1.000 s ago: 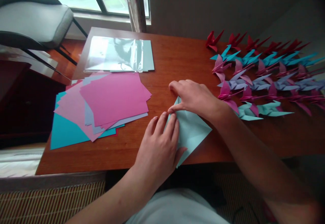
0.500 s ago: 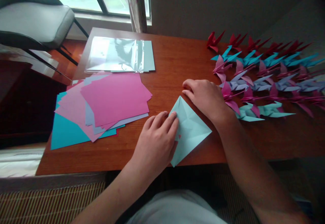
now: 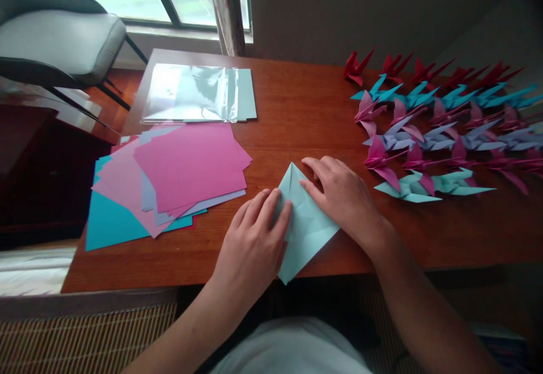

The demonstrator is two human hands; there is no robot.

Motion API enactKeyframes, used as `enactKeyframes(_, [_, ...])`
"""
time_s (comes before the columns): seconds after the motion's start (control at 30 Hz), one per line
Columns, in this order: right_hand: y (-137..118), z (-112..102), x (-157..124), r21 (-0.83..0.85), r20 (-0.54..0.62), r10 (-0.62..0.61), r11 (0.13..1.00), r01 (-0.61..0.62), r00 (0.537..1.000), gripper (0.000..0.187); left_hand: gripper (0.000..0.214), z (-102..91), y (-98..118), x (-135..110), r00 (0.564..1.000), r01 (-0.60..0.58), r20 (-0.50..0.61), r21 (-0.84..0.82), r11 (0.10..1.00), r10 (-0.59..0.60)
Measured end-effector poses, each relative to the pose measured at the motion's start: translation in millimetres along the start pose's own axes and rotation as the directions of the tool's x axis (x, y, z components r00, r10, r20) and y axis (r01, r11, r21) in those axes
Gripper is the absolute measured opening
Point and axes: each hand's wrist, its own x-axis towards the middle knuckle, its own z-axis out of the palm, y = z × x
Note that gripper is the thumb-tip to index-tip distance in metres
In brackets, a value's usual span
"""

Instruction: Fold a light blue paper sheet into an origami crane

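Observation:
A mint-green sheet of origami paper (image 3: pixel 307 227) lies at the table's front edge, turned as a diamond, with crease lines across it. My left hand (image 3: pixel 254 232) rests flat over its left corner, fingers stretched out and pressing on the paper; that corner is hidden. At the upper right edge is my right hand (image 3: pixel 343 193), its thumb touching the paper and its index finger apart beyond the top corner. Both hands are open. To the right, two mint-green paper cranes (image 3: pixel 407 187) stand near my right wrist.
Loose coloured paper sheets (image 3: pixel 195 164) overlap on the left, pink uppermost. Behind them lies a clear plastic packet (image 3: pixel 190 92) of pale green paper. Rows of folded cranes (image 3: pixel 456 99) line the right side of the wooden table (image 3: pixel 292 108). A chair (image 3: pixel 59 40) stands beyond the left edge.
My right hand has come down and left, bringing its thumb onto the paper's upper right edge. The sheet and my left hand have shifted slightly left.

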Motion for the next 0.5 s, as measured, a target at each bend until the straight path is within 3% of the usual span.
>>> enactKeyframes(0.5, [-23.0,0.7,12.4,-0.034,-0.009,0.043,0.998,-0.044,0.999,0.054,0.047,0.1,6.2,-0.3,1.0,-0.013,-0.001,0.047,0.999,0.013])
